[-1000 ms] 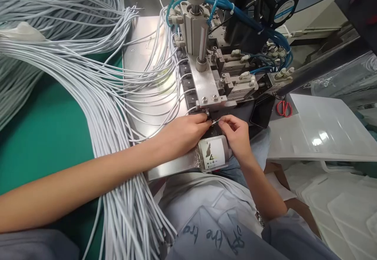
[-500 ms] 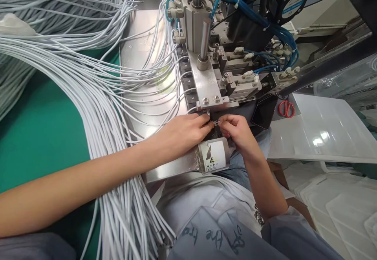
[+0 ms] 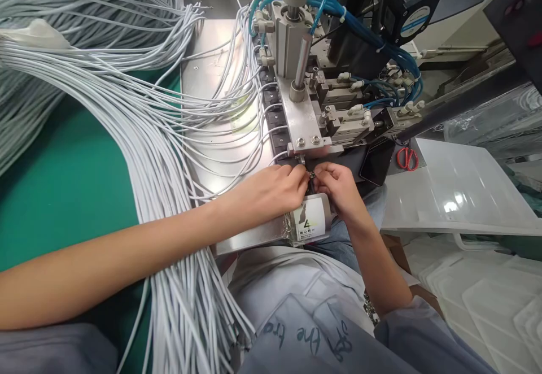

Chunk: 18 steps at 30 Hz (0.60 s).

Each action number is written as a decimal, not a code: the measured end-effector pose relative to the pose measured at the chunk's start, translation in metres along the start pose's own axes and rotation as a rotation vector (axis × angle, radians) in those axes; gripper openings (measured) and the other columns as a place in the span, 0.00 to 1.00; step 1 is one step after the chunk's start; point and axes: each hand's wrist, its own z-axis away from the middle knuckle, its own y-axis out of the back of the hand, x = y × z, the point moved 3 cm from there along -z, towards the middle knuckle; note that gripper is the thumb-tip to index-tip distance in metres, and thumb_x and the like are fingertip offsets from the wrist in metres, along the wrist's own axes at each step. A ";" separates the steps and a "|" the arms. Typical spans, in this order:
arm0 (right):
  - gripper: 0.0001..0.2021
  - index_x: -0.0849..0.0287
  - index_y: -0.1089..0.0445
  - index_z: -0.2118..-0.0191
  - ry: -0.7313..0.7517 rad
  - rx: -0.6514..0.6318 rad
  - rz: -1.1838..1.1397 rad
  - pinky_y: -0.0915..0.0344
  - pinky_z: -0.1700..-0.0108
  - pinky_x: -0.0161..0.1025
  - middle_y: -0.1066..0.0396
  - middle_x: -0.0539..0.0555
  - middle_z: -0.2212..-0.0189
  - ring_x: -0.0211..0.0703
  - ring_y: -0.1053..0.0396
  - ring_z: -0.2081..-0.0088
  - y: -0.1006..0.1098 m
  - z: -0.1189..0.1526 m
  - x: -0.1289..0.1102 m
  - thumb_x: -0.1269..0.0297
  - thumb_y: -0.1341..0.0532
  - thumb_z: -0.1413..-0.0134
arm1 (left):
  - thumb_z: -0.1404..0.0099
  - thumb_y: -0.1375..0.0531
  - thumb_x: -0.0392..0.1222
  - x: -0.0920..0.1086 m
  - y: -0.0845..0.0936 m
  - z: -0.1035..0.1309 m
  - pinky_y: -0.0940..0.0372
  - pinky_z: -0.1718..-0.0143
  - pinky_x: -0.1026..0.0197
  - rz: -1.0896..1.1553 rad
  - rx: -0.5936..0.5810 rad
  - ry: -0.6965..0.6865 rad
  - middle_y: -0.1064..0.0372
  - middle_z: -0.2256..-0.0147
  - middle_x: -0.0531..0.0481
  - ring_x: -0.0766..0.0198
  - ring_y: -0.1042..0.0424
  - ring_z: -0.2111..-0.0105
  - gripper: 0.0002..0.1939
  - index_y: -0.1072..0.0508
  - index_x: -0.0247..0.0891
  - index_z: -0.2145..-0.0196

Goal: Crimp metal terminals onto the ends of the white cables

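Observation:
In front of the machine's press head (image 3: 301, 122), my two hands meet at a small metal piece (image 3: 312, 175), too small to name surely; it looks like a cable connector. My right hand (image 3: 339, 186) pinches its right side between thumb and fingers. My left hand (image 3: 283, 187) comes in from the left with its fingers closed at the piece's left end. What lies inside the left fingers is hidden. White cables (image 3: 237, 108) run to a row of black holders (image 3: 274, 120) just beyond my left hand. A labelled plate (image 3: 310, 218) sits below both hands.
A thick bundle of white cables (image 3: 144, 159) crosses the green mat (image 3: 76, 182) beneath my left forearm. Blue air hoses (image 3: 359, 24) loop over the machine. On the right are a phone (image 3: 376, 161), red scissors (image 3: 407, 159) and a white board (image 3: 470, 187).
The view has shifted slightly, so the scene sits a little differently in the picture. Both hands stay together at the small metal piece, which is turned a little between the fingers.

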 end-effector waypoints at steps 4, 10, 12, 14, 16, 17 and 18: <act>0.14 0.57 0.43 0.79 0.000 -0.066 0.028 0.54 0.80 0.32 0.47 0.43 0.84 0.30 0.51 0.82 -0.002 -0.003 0.003 0.56 0.40 0.54 | 0.36 0.51 0.28 -0.002 0.005 0.002 0.41 0.74 0.59 0.056 -0.012 0.041 0.34 0.68 0.44 0.61 0.31 0.72 0.14 0.30 0.28 0.57; 0.14 0.56 0.45 0.79 0.160 -0.073 0.199 0.55 0.78 0.34 0.53 0.43 0.84 0.31 0.54 0.81 0.001 -0.011 0.005 0.55 0.43 0.51 | 0.40 0.45 0.26 -0.008 0.021 0.014 0.44 0.71 0.59 0.087 -0.122 0.171 0.33 0.73 0.45 0.59 0.32 0.70 0.08 0.27 0.31 0.72; 0.14 0.57 0.44 0.78 0.275 0.080 0.325 0.51 0.76 0.34 0.49 0.44 0.83 0.33 0.51 0.79 0.005 -0.001 -0.001 0.57 0.45 0.48 | 0.40 0.45 0.27 -0.009 0.023 0.017 0.46 0.72 0.60 0.097 -0.165 0.195 0.33 0.72 0.45 0.60 0.32 0.70 0.08 0.27 0.33 0.71; 0.13 0.57 0.42 0.77 0.405 0.323 0.423 0.48 0.74 0.34 0.45 0.46 0.80 0.35 0.47 0.76 0.005 0.024 -0.011 0.59 0.47 0.44 | 0.39 0.46 0.27 -0.011 0.023 0.019 0.48 0.74 0.60 0.103 -0.168 0.244 0.33 0.70 0.45 0.60 0.32 0.69 0.08 0.28 0.33 0.69; 0.12 0.57 0.39 0.75 0.500 0.471 0.447 0.45 0.72 0.35 0.41 0.48 0.78 0.36 0.43 0.75 -0.003 0.058 -0.019 0.61 0.48 0.42 | 0.38 0.48 0.26 -0.012 0.020 0.020 0.50 0.75 0.60 0.101 -0.154 0.339 0.33 0.68 0.43 0.58 0.32 0.68 0.10 0.29 0.31 0.65; 0.11 0.57 0.37 0.74 0.520 0.457 0.447 0.43 0.71 0.35 0.39 0.49 0.78 0.37 0.41 0.75 -0.012 0.075 -0.020 0.61 0.48 0.42 | 0.38 0.49 0.25 -0.013 0.019 0.020 0.50 0.74 0.60 0.104 -0.148 0.396 0.33 0.67 0.42 0.58 0.32 0.67 0.11 0.29 0.30 0.62; 0.10 0.57 0.34 0.73 0.515 0.359 0.471 0.42 0.71 0.35 0.36 0.49 0.77 0.37 0.39 0.75 -0.024 0.089 -0.019 0.62 0.46 0.42 | 0.37 0.50 0.25 -0.014 0.017 0.020 0.50 0.74 0.61 0.110 -0.153 0.449 0.33 0.66 0.41 0.58 0.32 0.67 0.12 0.30 0.30 0.60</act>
